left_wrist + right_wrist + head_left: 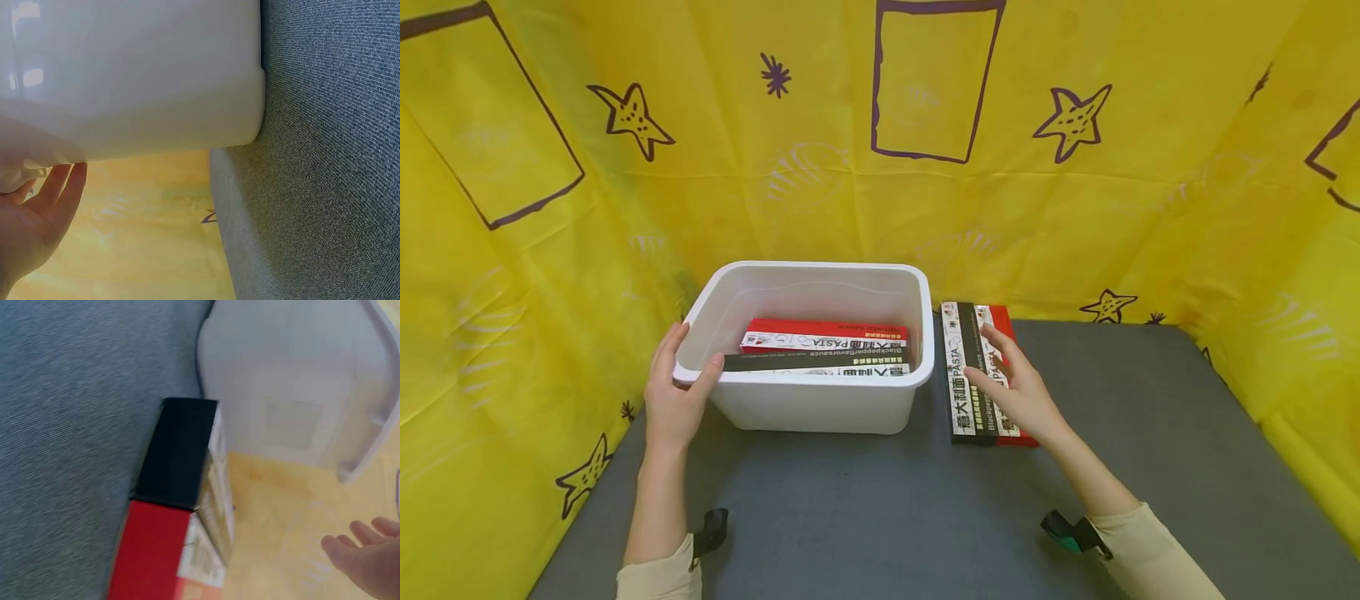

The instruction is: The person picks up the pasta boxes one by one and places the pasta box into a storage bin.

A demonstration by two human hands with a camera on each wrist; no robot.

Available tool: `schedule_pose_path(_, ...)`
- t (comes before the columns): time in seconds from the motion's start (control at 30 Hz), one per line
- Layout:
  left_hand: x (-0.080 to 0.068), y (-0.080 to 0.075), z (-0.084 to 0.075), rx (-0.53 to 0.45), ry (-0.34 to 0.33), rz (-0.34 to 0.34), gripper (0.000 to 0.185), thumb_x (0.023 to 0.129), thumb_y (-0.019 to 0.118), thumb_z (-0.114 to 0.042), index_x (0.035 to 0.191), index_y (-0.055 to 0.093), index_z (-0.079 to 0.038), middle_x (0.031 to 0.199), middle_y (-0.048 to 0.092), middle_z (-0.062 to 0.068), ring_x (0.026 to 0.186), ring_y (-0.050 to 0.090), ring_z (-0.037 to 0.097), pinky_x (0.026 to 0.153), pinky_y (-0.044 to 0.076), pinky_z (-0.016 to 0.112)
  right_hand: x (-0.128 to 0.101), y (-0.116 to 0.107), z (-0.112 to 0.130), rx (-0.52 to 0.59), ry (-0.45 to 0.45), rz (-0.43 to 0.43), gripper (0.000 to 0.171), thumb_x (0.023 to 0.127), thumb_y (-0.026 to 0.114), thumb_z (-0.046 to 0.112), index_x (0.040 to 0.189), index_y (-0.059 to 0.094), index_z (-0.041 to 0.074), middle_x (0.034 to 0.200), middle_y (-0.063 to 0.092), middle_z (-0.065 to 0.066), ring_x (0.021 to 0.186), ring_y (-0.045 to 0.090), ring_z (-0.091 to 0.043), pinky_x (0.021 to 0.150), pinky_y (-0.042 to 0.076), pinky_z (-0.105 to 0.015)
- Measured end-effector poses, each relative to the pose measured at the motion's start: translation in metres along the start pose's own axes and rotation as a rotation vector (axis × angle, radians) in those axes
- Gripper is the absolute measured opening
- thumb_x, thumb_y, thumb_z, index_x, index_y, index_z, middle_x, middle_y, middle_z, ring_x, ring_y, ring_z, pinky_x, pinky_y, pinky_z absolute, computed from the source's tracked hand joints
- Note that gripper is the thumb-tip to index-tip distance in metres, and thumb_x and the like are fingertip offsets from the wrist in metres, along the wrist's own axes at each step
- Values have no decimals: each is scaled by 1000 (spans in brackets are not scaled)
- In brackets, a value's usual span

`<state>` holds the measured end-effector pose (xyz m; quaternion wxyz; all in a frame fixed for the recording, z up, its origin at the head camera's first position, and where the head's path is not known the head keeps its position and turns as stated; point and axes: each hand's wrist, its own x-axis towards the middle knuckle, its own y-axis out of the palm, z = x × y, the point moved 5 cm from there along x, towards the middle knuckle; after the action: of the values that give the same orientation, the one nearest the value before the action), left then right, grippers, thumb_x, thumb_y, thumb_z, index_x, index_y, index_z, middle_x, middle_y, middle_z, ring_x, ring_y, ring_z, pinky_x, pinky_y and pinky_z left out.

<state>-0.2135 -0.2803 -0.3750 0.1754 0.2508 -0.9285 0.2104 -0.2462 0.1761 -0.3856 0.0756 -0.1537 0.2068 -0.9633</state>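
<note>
A white plastic tub (820, 408) stands left of the middle in the head view. My left hand (676, 392) grips its left front corner, with the thumb over the rim; the left wrist view shows fingers (74, 184) against the tub's outside. Inside lie a red-and-white pasta box (827, 333) and a black-and-white one (812, 361). To the right of the tub, a black pasta box (964, 392) and a red pasta box (1002, 317) sit side by side. Over these two hovers my right hand (1018, 392), fingers spread and holding nothing; the right wrist view shows it apart from them.
Grey fabric covers the table (850, 508). A yellow curtain (835, 200) with starfish drawings rises behind the table and along both sides. The tub's right wall stands close to the pair of boxes, with a narrow gap between.
</note>
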Motion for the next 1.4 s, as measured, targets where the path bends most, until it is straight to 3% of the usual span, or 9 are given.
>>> schedule_pose_path(0.23,-1,0,1,-2,-19,3,61,86,69,-26,144,50,-22,151,40,-4,137,35,22,109,27,56,-9,-11,-22,-19,85,-36,80,89,72,33,154,28,19,155,32,-5,141,28,-32,109,27,-58)
schedule_pose_path(0.47,-1,-1,0,-4,-18,6,62,86,69,-27,145,49,-22,151,39,-4,138,34,23,109,26,58,-14,-22,-40,-25,159,-74,87,86,75,28,154,23,11,155,29,-12,142,26,-32,111,27,-51)
schedule_pose_path(0.67,-1,0,0,-8,-6,2,62,86,69,-25,145,49,-21,151,40,-3,138,34,23,110,25,56,-23,-27,-57,-11,266,-51,93,86,75,28,155,16,9,157,22,-18,139,30,-44,105,36,-54)
schedule_pose_path(0.87,0,0,1,-6,2,-4,62,86,69,-25,144,49,-21,151,41,-2,137,35,23,111,25,55,-28,-31,-68,-92,279,-45,97,85,76,31,154,14,2,156,21,-22,141,24,-42,108,29,-57)
schedule_pose_path(1.07,0,0,1,-7,7,-8,62,86,69,-24,144,49,-19,150,41,-1,136,36,24,110,26,56,-32,-30,-82,-132,314,14,106,82,78,29,153,7,-3,156,15,-28,141,19,-44,109,27,-58)
schedule_pose_path(1.4,0,1,2,-7,24,-14,61,86,69,-24,144,50,-19,150,42,0,135,37,25,109,27,55,-43,-21,-97,-137,333,126,117,76,82,27,150,-2,-9,150,17,-33,133,29,-46,107,26,-59)
